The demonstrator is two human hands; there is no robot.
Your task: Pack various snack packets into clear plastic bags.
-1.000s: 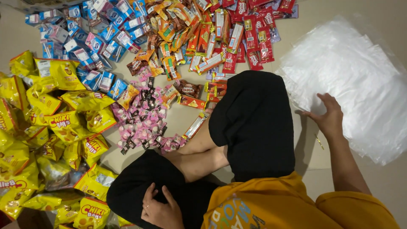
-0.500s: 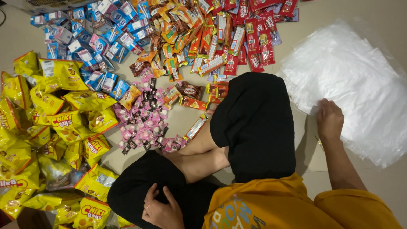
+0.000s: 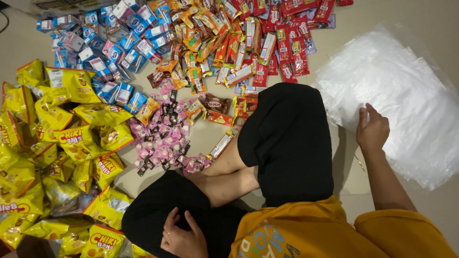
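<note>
I sit cross-legged on the floor in black trousers. My right hand (image 3: 372, 130) lies at the near left edge of a stack of clear plastic bags (image 3: 406, 91), fingers curled and thumb raised, pinching the edge of the top bag. My left hand (image 3: 184, 236) rests flat on my left knee with fingers apart and holds nothing.
Snack packs cover the floor in front and to the left: yellow chip bags (image 3: 62, 143), small pink candies (image 3: 162, 138), blue packets (image 3: 100, 43), orange and red wafer bars (image 3: 239, 43). A small gold twist tie (image 3: 359, 161) lies by my right forearm.
My right hand went from spread flat on the bag stack to curled, drawing in slightly at the edge with the thumb lifted. My left hand stayed on the knee.
</note>
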